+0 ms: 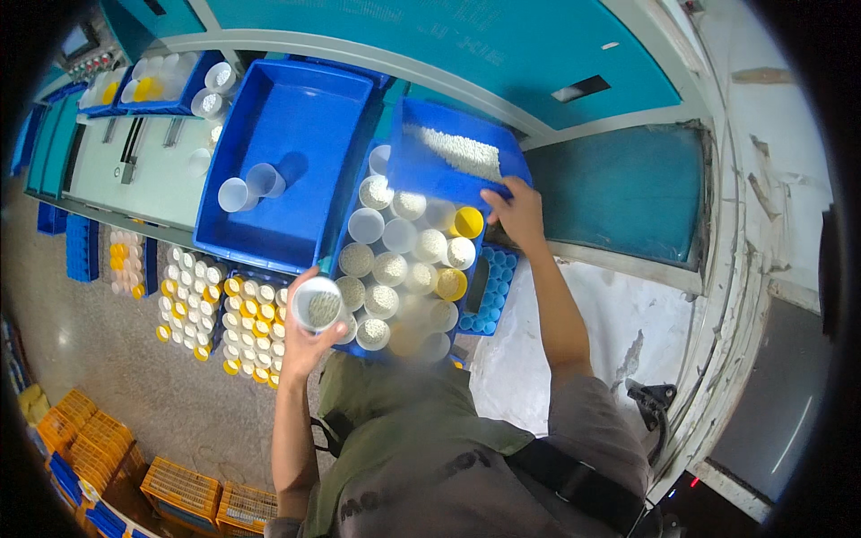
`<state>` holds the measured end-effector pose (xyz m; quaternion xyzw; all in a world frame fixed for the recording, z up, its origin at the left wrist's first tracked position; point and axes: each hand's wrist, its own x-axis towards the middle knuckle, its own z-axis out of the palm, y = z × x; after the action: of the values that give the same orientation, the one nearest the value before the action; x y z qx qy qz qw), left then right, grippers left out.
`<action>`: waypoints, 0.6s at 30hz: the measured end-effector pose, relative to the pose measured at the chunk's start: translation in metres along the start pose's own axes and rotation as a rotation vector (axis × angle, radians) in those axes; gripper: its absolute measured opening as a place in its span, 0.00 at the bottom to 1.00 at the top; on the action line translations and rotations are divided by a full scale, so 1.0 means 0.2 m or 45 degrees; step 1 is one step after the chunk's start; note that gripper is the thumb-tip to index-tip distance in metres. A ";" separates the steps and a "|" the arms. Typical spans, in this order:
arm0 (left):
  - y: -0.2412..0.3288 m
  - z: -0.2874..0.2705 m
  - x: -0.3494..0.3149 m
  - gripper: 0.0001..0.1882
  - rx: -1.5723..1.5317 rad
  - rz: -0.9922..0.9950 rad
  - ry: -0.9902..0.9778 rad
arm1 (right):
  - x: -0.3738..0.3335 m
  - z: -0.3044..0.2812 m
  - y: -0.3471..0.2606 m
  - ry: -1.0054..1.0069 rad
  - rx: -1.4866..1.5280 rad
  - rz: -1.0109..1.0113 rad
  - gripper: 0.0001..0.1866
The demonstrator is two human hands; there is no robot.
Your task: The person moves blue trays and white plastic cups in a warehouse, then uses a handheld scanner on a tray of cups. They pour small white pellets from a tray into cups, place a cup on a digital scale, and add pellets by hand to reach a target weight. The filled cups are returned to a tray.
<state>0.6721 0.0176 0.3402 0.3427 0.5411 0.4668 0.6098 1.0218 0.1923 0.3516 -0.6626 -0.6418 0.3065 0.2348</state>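
My left hand (303, 351) is wrapped round a whitish cup (318, 303) with pale pellets inside, near the front left corner of a crate of cups. My right hand (517, 215) grips the near right corner of a blue tray (429, 172), which holds a heap of white pellets (459, 151) along its far side. That tray lies over the back of the crate and hides part of it. Below it stand rows of translucent cups (389, 269), many with pellets in them, and a few yellow cups (467, 221). The front cups are blurred.
Left of the crate, a large blue tray (300, 99) holds two translucent cups (237, 195). Several trays of white and yellow cups (256, 327) sit lower at left, orange crates (179, 489) beyond. A teal machine panel (448, 40) borders the back; light-blue cups (491, 305) stand at right.
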 end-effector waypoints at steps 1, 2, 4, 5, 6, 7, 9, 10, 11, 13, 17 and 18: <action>0.03 0.01 0.04 0.45 0.068 0.016 -0.020 | -0.08 -0.01 -0.05 0.021 -0.023 -0.055 0.11; 0.06 0.02 0.07 0.44 0.141 0.068 -0.051 | -0.17 -0.03 -0.10 0.040 -0.038 -0.093 0.09; 0.11 0.03 0.15 0.37 0.162 0.168 -0.139 | -0.29 -0.04 -0.20 0.108 -0.147 -0.215 0.07; 0.14 0.03 0.18 0.37 0.117 0.117 -0.194 | -0.33 -0.04 -0.24 0.158 -0.238 -0.303 0.06; 0.17 0.04 0.20 0.36 0.082 0.125 -0.251 | -0.36 -0.04 -0.28 0.205 -0.306 -0.382 0.06; 0.19 0.05 0.22 0.36 0.083 0.238 -0.279 | -0.38 -0.04 -0.32 0.284 -0.386 -0.495 0.08; 0.23 0.05 0.22 0.36 0.118 0.271 -0.316 | -0.40 -0.04 -0.40 0.375 -0.487 -0.668 0.09; 0.25 0.05 0.21 0.36 0.118 0.260 -0.328 | -0.41 -0.04 -0.43 0.411 -0.530 -0.752 0.09; 0.26 0.04 0.19 0.36 0.056 0.280 -0.319 | -0.42 -0.04 -0.46 0.440 -0.536 -0.771 0.10; 0.29 0.02 0.15 0.36 0.052 0.410 -0.256 | -0.42 -0.03 -0.51 0.502 -0.543 -0.813 0.11; 0.32 -0.06 0.03 0.36 -0.023 0.443 -0.148 | -0.44 0.02 -0.60 0.501 -0.538 -0.901 0.12; 0.33 -0.09 -0.01 0.36 -0.040 0.436 -0.111 | -0.45 0.04 -0.62 0.485 -0.523 -0.939 0.13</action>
<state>0.6419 0.0360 0.3983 0.4405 0.4404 0.5569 0.5495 0.9290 0.1111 0.4420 -0.4672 -0.8274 -0.0583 0.3060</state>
